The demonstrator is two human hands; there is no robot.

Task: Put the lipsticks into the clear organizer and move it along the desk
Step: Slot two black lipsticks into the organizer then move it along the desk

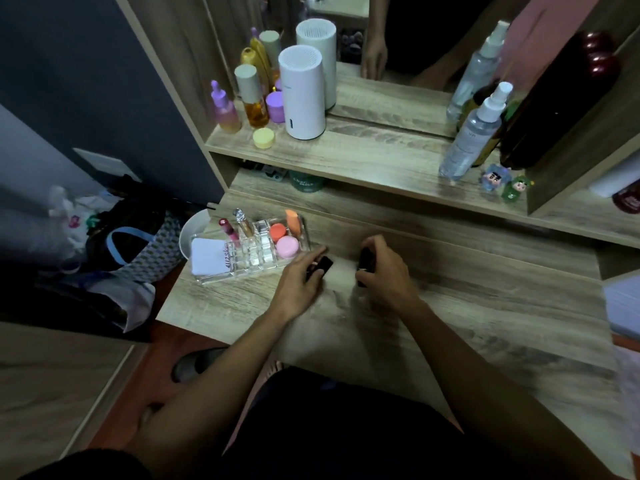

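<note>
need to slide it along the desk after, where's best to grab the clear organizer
Take the clear organizer by its two short end walls, one hand from each side. It is a long, low tray lying flat, with lip products standing upright in its slots, so gripping low on the ends should keep it level. Both hands look occupied with dark tubes now.

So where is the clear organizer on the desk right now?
In the head view, the clear organizer sits at the desk's left end, just left of the left hand, with a white bowl behind its far-left corner.
</note>
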